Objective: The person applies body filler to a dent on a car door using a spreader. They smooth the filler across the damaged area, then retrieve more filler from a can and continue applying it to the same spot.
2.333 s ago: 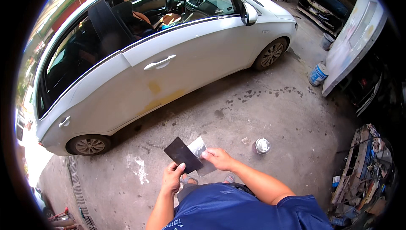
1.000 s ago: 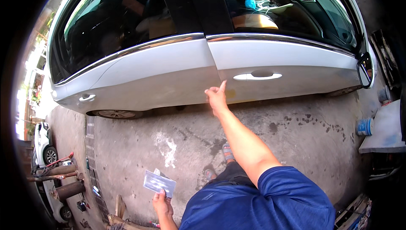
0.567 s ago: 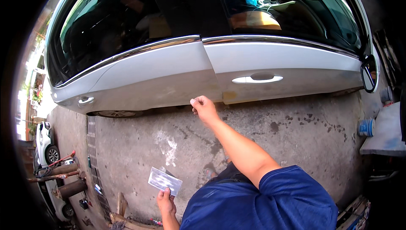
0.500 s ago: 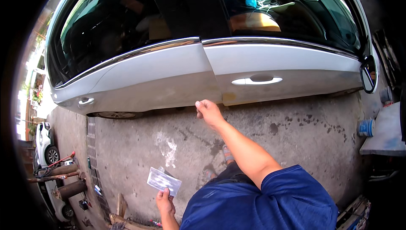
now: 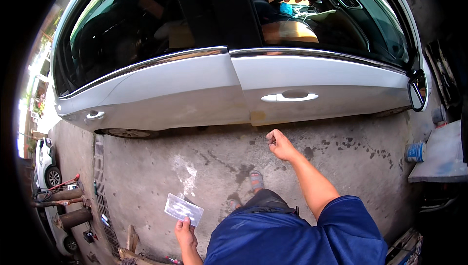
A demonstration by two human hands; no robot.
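Between the thumb and fingers of my left hand (image 5: 185,233) is a flat, rectangular, translucent whitish sheet (image 5: 184,210) with cloudy white smears. I hold it low at the left, away from the car. My right hand (image 5: 279,144) is in the air over the floor, just below the front door's lower edge. Its fingers curl in towards the thumb, and whatever may be inside them is hidden. Ahead stands a white car (image 5: 292,72). Its lower door panels look dull and greyish, with a yellowish-brown patch (image 5: 258,116) at the front door's rear lower corner.
A side mirror (image 5: 418,90) juts out at the right. Beyond it, a blue-and-white can (image 5: 415,152) stands by a pale board (image 5: 441,155). A floor grate (image 5: 100,182) runs along the left, near metal cylinders (image 5: 75,218) and another white car (image 5: 46,162). Wood pieces (image 5: 131,238) lie nearby.
My right hand has moved right and back from the doors' lower edge, its fingers still curled. The left hand keeps the sheet almost unmoved. The view has shifted slightly.
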